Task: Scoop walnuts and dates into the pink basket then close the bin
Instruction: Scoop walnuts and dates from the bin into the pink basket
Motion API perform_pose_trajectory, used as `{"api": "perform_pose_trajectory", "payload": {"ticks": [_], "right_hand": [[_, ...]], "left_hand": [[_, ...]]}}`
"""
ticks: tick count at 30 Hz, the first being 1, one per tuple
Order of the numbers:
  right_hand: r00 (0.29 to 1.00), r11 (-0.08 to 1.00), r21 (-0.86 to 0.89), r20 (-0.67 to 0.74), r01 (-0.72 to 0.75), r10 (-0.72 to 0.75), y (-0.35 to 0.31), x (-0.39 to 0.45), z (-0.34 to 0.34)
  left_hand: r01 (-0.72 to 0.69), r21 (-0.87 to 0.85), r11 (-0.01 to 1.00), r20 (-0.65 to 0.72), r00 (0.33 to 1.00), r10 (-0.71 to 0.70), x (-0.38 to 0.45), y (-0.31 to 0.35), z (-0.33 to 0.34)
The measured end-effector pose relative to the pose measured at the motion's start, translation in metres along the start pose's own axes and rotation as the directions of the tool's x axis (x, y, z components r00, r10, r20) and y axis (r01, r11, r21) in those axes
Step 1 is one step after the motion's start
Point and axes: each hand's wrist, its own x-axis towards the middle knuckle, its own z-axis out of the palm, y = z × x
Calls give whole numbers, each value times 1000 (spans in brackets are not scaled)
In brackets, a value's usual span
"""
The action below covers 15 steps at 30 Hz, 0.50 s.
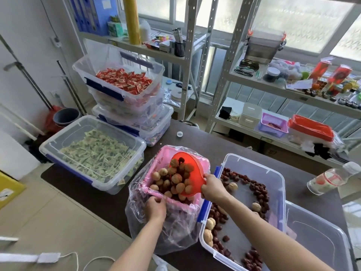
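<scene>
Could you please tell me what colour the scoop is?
The scoop is translucent red-orange, seen best in the head view.

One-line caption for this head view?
Right hand tips red scoop of walnuts and dates into pink basket; left hand grips its rim.

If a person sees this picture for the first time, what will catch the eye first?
Most likely the red scoop at the centre, tipped by the right hand so walnuts and dates spill into the pink basket, whose near rim the left hand grips. Next, the bin of red packets stacked at upper left.
</scene>
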Motion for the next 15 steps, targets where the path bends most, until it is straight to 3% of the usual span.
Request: {"api": "perform_pose_trajectory", "payload": {"ticks": [15], "right_hand": [[958,903,-394,-146,173,-247,-17,1,3]], "left_hand": [[-13,49,999,28,1000,12,3,2,-2]]}}
